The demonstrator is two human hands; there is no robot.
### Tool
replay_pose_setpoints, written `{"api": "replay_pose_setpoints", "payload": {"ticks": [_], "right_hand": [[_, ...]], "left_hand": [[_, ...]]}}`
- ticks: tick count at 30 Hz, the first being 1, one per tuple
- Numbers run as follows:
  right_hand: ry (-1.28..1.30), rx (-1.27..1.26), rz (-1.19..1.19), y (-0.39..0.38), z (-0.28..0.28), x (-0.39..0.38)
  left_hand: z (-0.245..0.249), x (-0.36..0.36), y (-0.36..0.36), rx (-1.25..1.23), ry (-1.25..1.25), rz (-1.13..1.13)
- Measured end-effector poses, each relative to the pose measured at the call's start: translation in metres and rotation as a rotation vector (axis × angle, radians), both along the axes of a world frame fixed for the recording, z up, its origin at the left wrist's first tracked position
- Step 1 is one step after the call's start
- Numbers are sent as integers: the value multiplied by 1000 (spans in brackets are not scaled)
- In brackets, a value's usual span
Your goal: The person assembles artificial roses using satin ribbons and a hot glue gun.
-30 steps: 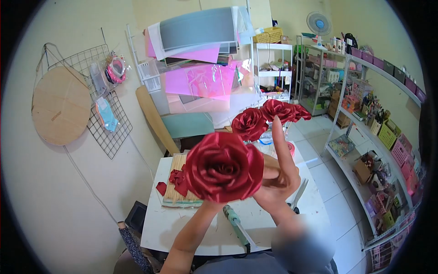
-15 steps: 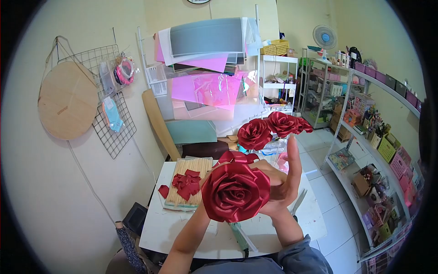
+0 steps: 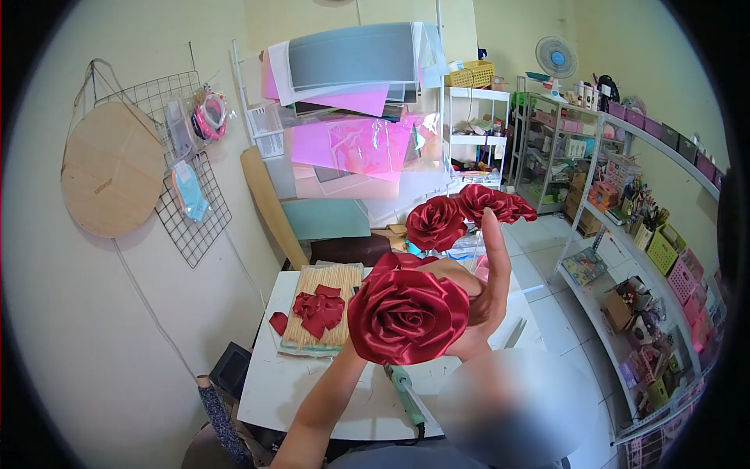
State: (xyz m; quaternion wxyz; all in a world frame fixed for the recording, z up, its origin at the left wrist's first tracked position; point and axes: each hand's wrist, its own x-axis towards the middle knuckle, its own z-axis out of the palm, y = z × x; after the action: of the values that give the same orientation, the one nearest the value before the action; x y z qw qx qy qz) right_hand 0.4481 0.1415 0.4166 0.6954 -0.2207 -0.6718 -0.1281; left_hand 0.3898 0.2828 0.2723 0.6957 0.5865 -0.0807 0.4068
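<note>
A large red satin rose (image 3: 408,316) is held up in front of me and faces the camera. My left forearm (image 3: 324,399) rises to it, but the rose hides my left hand and its fingers. Beside and behind the bloom is my right hand (image 3: 476,305), index finger raised and the others bent inward; what they grip is hidden. More red petals (image 3: 398,264) show behind the bloom. Beyond my hands stand red roses (image 3: 435,223) (image 3: 486,205), the right one partly behind my raised fingertip.
On the white table (image 3: 273,399) lie wooden sticks (image 3: 312,273) with red fabric pieces (image 3: 320,311), a green glue gun (image 3: 405,395) and scissors (image 3: 516,334). Loaded shelves (image 3: 617,313) stand right, plastic sheets (image 3: 351,148) hang behind. A blurred patch covers the lower right.
The large rose has come slightly higher and looks a little bigger. My right index fingertip has moved up and left, now overlapping a rear rose. The view has shifted slightly.
</note>
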Motion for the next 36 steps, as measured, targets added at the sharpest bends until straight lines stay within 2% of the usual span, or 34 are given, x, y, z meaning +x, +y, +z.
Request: {"api": "replay_pose_setpoints", "payload": {"ticks": [2, 3, 4, 5, 8, 9, 11, 12, 13, 14, 15, 18, 19, 23, 26, 28, 29, 33, 36], "right_hand": [[166, -5, 57, -1, -4, -4], [171, -5, 53, 0, -2, -2], [39, 21, 12, 0, 2, 2], [-94, 45, -27, -1, 4, 4], [-160, 50, -5, 4, 1, 10], [-164, 44, -2, 4, 1, 10], [-23, 14, 47, 3, -1, 7], [-21, 12, 49, 4, -1, 7], [26, 15, -4, 6, 1, 7], [73, 19, -60, 7, 2, 8], [164, -16, 8, 8, 1, 7], [256, -81, -12, 10, 2, 12], [273, -64, -4, 12, 2, 14], [319, -84, 56, 12, 2, 11], [333, -92, 71, 12, 1, 9], [219, -99, 60, 13, 1, 11], [126, -98, 37, 11, 4, 12], [103, -181, 131, 12, 0, 18], [10, -186, 90, 9, 4, 18]], "left_hand": [[-22, 3, 17, -18, -5, -51], [-30, 0, 25, 0, -30, -157], [-38, -2, 29, 14, -57, -261], [-39, -2, 26, 8, -55, -263], [-37, -2, 13, -212, -77, -192], [-23, -3, 6, -217, -82, -189], [15, -5, -7, 854, 23, 702], [40, -10, -20, 852, 26, 703], [68, -14, -36, 822, -87, 761], [82, -14, -43, 790, -200, 815], [82, -8, -43, 765, -264, 896], [101, -12, -46, 874, -258, 866], [105, -13, -50, 817, -221, 850], [103, -13, -48, 784, -231, 824], [97, -12, -42, 878, -285, 862], [97, -14, -41, 886, -267, 898], [90, -17, -36, 895, -180, 854], [79, -17, -31, 776, -41, 865], [70, -19, -10, 889, -108, 665]]}}
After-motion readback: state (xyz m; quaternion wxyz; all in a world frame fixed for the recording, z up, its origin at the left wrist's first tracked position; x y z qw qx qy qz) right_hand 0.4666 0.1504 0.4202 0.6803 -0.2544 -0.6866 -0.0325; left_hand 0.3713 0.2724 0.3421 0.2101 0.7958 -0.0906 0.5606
